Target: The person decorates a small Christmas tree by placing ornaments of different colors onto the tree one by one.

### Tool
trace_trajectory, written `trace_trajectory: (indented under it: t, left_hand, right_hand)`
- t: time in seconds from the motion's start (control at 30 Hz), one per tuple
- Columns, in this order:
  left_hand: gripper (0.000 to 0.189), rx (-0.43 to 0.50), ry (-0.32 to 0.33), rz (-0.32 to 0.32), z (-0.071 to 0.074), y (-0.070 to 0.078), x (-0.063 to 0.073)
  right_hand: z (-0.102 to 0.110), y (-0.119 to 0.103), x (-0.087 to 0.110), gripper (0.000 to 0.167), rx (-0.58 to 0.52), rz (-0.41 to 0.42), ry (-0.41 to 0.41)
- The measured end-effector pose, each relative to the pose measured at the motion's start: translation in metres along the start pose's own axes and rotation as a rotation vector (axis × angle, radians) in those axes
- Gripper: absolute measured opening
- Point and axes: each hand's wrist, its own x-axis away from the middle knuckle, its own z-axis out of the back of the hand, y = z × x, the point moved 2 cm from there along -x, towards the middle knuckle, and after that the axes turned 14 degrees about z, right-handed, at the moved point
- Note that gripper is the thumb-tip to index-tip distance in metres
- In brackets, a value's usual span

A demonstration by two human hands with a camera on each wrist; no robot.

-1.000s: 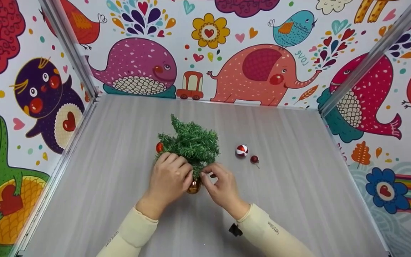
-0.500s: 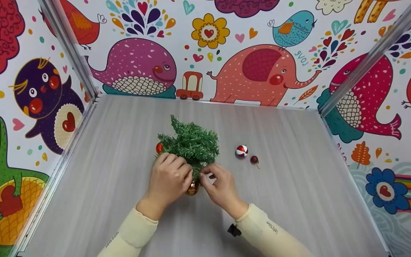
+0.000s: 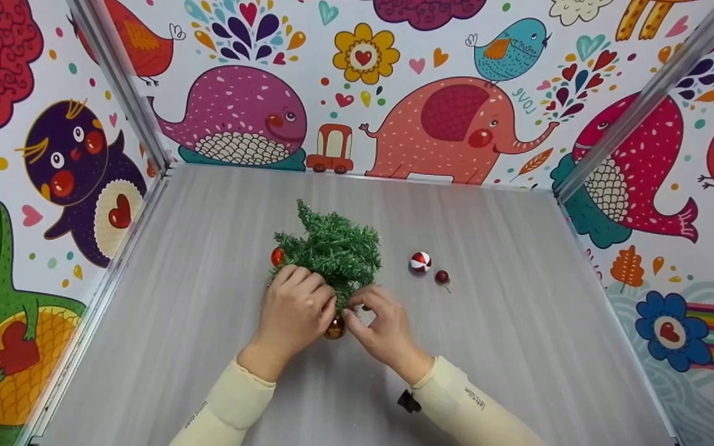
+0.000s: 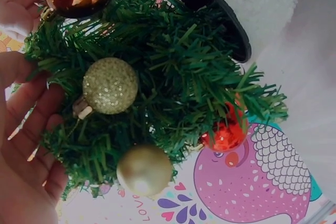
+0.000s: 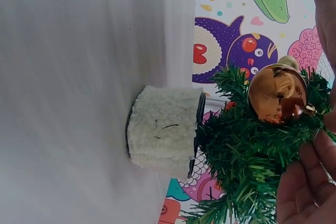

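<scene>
A small artificial Christmas tree (image 3: 335, 244) stands before me on its white, snow-like base (image 5: 163, 129). My left hand (image 3: 295, 303) grips a lower front branch from the left, fingers curled over the greenery. On the right, my right hand (image 3: 385, 325) has thumb and forefinger tips together at the branch end, pinching the hanging loop of a shiny copper bauble (image 5: 277, 93). That bauble hangs between both hands. In the left wrist view, a glittery gold bauble (image 4: 110, 86), a matte gold bauble (image 4: 144, 170) and a red bauble (image 4: 226, 132) hang on the tree.
To the right of the tree, a red-and-white striped bauble (image 3: 420, 262) and a small dark red bauble (image 3: 442, 277) with a thread lie on the grey table (image 3: 506, 347). Cartoon-printed walls (image 3: 344, 93) enclose the table at the back and sides.
My right thumb and forefinger have shifted slightly left at the branch end. The copper bauble has swayed a little and hangs slightly lower. My left hand and the tree keep their place.
</scene>
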Motion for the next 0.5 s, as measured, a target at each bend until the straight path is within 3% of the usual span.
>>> trace_trajectory:
  t: [0.23, 0.5]
  left_hand:
    - [0.007, 0.022, 0.007, -0.005, -0.0015, -0.0014, 0.0011]
    - [0.008, 0.028, 0.013, -0.002, -0.0001, -0.0007, 0.0009]
  right_hand:
    - [-0.0005, 0.0004, 0.0003, 0.008, -0.079, -0.064, -0.009]
    - [-0.0004, 0.0008, -0.0008, 0.014, -0.124, -0.134, 0.061]
